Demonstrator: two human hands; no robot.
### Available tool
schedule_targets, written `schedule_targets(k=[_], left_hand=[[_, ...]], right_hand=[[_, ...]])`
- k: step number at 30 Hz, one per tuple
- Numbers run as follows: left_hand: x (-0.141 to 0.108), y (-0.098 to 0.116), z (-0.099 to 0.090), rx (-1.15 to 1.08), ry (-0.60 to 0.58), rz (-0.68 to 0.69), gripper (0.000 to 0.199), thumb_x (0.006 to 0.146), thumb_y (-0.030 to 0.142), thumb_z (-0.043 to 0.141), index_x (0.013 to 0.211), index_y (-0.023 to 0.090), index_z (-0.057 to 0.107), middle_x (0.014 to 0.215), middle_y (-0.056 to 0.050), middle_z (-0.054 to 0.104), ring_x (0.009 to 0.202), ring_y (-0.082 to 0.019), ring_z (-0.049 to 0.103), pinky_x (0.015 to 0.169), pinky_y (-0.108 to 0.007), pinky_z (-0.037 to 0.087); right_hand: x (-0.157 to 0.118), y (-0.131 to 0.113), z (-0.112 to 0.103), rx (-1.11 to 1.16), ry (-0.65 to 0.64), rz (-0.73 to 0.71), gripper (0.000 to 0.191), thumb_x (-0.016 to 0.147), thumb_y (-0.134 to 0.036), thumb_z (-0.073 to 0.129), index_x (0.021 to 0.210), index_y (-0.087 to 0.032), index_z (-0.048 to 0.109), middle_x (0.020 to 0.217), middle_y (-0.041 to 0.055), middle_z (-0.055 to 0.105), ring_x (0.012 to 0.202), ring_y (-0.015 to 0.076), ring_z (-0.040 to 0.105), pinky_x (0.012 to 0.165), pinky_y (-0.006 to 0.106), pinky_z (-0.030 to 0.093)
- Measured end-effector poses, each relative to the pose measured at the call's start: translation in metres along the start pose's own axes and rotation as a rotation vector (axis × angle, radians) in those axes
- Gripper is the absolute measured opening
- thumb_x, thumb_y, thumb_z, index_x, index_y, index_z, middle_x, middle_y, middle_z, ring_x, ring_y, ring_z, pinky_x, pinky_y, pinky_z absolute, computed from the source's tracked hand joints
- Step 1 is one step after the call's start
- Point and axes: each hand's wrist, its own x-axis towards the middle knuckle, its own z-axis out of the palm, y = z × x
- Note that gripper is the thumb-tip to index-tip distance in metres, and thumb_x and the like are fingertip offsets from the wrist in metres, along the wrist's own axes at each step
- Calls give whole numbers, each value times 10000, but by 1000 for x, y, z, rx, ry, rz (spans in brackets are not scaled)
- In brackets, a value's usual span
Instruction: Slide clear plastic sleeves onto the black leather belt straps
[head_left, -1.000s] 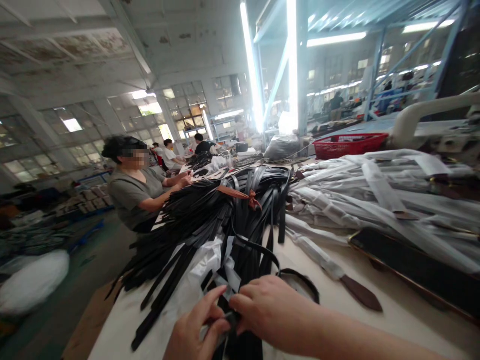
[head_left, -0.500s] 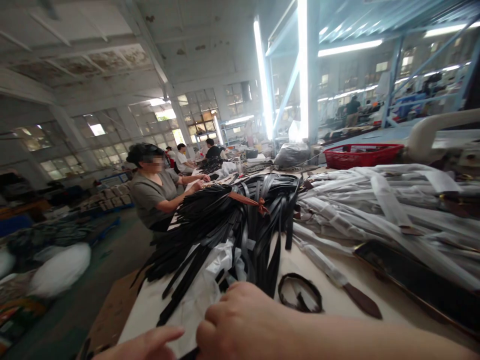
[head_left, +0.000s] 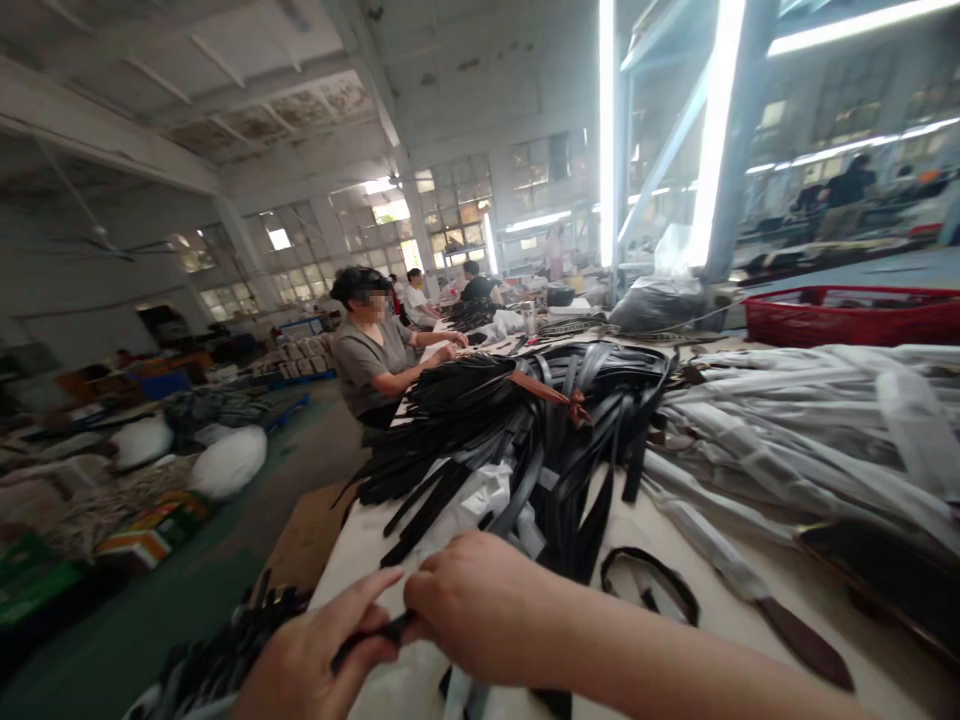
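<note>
At the bottom of the frame, left of center, I am holding a short dark strip (head_left: 375, 636) between my two hands. My left hand (head_left: 304, 650) is pinching it between thumb and forefinger, and my right hand (head_left: 487, 605) is gripping its other end with curled fingers. Both hands are hovering over the near edge of the pale table (head_left: 352, 550). Just beyond them, black straps (head_left: 465, 400) are lying heaped in the middle of the frame, with a reddish-brown tie (head_left: 551, 392) running across them. White-wrapped straps (head_left: 765, 455) are filling the right side, and a dark loop (head_left: 688, 592) is lying at lower right, near my right forearm. A red basket (head_left: 847, 335) is sitting at the right edge. Left of center, a person (head_left: 371, 360) is standing at the table, reaching over it.
</note>
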Motion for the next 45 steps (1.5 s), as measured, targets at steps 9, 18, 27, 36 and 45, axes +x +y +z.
schedule_targets(k=[9, 18, 27, 36, 45], left_hand=[[22, 37, -1, -142, -172, -227, 469, 700, 148, 557, 1152, 242, 643, 809, 48, 751, 814, -159, 687, 810, -211, 466], [28, 29, -13, -264, -76, -286, 441, 669, 161, 603, 1105, 199, 649, 788, 9, 754, 773, -197, 694, 740, -251, 472], [26, 19, -6, -343, -61, -293, 409, 672, 159, 624, 1078, 192, 650, 717, 29, 725, 713, -172, 665, 689, -237, 458], [40, 6, 15, -429, -89, -254, 406, 654, 154, 638, 1059, 156, 648, 681, 22, 704, 675, -167, 639, 662, -253, 452], [65, 38, 48, -478, -192, -152, 397, 611, 113, 601, 999, 156, 674, 713, -5, 735, 721, -202, 673, 705, -283, 475]], right_hand=[[-4, 21, 2, 116, 14, 96, 172, 904, -239, 505, 798, -161, 615, 765, 40, 681, 700, 158, 604, 642, 272, 328], [8, 26, -11, 87, 71, 86, 221, 914, -219, 489, 740, -157, 610, 720, 35, 659, 678, 151, 586, 630, 265, 309], [9, 24, -14, 97, -3, 181, 268, 919, -264, 489, 727, -156, 643, 708, 46, 665, 657, 139, 571, 589, 244, 290], [-23, 44, -1, 82, -9, 292, 289, 932, -252, 446, 714, -162, 612, 664, 34, 630, 607, 129, 537, 566, 245, 275], [-20, 33, 3, 93, -2, 331, 185, 865, -215, 517, 744, -161, 646, 702, 40, 649, 644, 146, 568, 570, 258, 289]])
